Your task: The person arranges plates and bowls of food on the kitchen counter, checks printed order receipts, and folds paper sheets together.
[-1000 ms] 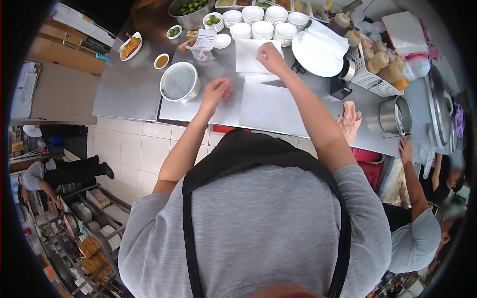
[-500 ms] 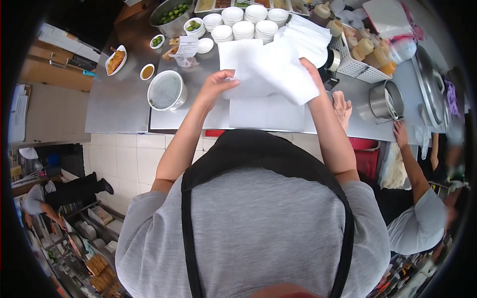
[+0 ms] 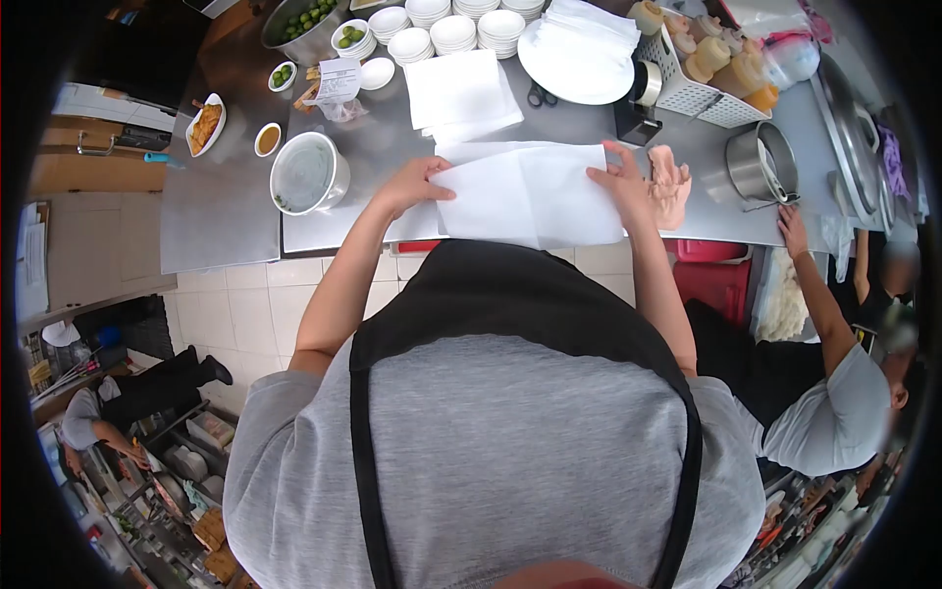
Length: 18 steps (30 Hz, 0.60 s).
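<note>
Along the left side of the brushed stainless-steel counter (image 3: 226, 236), a white boat-shaped dish of orange-brown food (image 3: 206, 126) stands near a small white round bowl of brown sauce (image 3: 267, 139). Further right is a large white round tub with a translucent cover (image 3: 310, 175).

Next comes the left hand (image 3: 410, 187), its thumb and fingers pinching the left edge of a broad white paper-like sheet (image 3: 530, 191). The sheet is at the counter's front edge, just before the person's black apron (image 3: 510, 294), with a faint upright crease near its middle; whether it is one layer or more, I cannot tell. Beyond it lies a pile of white square sheets (image 3: 459, 88).

At the opposite edge, the right hand (image 3: 630, 187) pinches too, its thumb on the near face and some fingers hidden. Just to its right lies a limp, pale-pink piece (image 3: 669, 187) that I cannot identify.

The step in hand looks like spreading and squaring the sheet between two grips. From here, the next move calls for even tension, level corners and clearance from that pink piece.
</note>
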Tool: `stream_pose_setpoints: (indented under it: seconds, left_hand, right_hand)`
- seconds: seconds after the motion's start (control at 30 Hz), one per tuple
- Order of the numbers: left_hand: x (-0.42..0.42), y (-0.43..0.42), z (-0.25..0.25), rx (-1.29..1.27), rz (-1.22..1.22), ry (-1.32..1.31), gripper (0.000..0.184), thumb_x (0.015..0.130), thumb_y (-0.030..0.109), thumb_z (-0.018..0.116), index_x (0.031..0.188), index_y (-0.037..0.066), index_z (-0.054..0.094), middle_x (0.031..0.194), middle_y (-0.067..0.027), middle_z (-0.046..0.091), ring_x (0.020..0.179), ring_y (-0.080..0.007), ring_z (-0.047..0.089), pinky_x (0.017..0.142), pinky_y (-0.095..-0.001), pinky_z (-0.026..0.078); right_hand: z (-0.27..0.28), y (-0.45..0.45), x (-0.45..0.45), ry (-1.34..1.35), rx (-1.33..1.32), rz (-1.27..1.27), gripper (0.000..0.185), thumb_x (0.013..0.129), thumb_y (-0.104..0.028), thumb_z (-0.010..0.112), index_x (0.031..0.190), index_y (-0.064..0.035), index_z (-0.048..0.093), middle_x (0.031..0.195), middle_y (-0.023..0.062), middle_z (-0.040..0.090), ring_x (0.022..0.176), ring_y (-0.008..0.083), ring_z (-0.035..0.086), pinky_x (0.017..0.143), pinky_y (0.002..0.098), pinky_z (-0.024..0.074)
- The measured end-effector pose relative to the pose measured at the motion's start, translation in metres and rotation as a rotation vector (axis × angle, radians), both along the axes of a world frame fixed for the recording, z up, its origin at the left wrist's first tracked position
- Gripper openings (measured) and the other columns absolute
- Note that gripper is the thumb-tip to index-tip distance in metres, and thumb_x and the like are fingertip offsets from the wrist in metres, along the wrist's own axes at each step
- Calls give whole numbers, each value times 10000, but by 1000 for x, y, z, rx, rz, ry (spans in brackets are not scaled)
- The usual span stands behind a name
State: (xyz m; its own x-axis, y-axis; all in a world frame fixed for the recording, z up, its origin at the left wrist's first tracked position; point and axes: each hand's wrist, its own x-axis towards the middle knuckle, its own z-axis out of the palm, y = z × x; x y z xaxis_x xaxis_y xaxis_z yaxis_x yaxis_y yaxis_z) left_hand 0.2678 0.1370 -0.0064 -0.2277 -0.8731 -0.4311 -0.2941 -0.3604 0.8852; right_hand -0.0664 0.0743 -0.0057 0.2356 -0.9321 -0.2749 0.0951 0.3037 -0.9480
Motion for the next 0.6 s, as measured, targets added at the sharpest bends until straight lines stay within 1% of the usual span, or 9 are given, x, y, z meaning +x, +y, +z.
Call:
stream_pose_setpoints:
  seconds: [0.03,0.1,0.13,0.2,0.27,0.37,0.5,0.57,0.6]
  left_hand:
    - [0,1,-7,6,-1,-1,378,706,61,671,1058,51,535,838,-41,625,796,-124,569,751,-254,425]
    - [-1,-1,-21,101,301,92,384,704,76,679,1049,22,520,812,-29,618,747,-116,564,678,-250,436]
    - [-1,-2,-31,106,297,93,384,704,76,679,1049,22,520,812,-29,618,747,-116,564,678,-250,436]
    - [-1,-7,-42,-40,448,72,359,668,67,692,989,11,542,718,-23,593,609,-122,540,544,-248,421]
    - [-5,-10,-47,-109,462,-34,354,672,62,690,989,10,541,701,-27,588,595,-117,539,524,-248,422]
    - [-5,-15,-61,-234,460,-192,358,684,66,693,1001,15,534,674,-26,576,579,-101,538,506,-237,426]
    - [-11,-14,-68,-405,474,-402,401,675,92,719,1019,12,530,642,-29,558,571,-108,538,524,-255,444]
    - [-16,-12,-61,-453,463,-489,438,670,98,723,1050,17,519,673,-43,560,573,-120,541,536,-266,450]
    - [-18,-9,-56,-503,450,-576,476,666,104,728,1080,22,508,704,-57,562,575,-132,545,548,-277,455]
  right_hand:
    - [-7,4,-2,53,53,-13,552,735,40,600,1214,-57,343,906,125,617,736,158,600,636,271,494]
    - [-24,8,-4,91,45,-34,536,723,42,604,1196,-47,366,857,117,624,707,150,599,600,259,484]
    - [-35,7,-3,177,-17,-28,522,724,10,622,1186,-48,388,828,90,625,690,130,585,583,241,463]
    - [-51,1,-1,264,-81,-23,509,724,-22,640,1177,-48,409,800,63,626,672,110,572,566,223,442]
    - [-63,-3,3,571,-240,-92,506,676,-58,672,1126,-49,440,708,76,614,610,149,583,554,276,446]
    - [-56,-4,12,743,-282,-125,509,662,-106,689,1109,-65,447,661,76,584,582,193,569,560,308,442]
    - [-53,-2,17,793,-360,-135,492,669,-117,684,1100,-76,449,647,80,568,570,252,562,565,348,445]
    - [-46,-1,20,963,-323,-76,510,669,-127,684,1116,-83,442,752,109,587,708,284,577,634,377,452]
    - [-42,-1,23,959,-328,-69,510,669,-127,684,1116,-83,442,752,109,587,708,284,577,634,377,452]
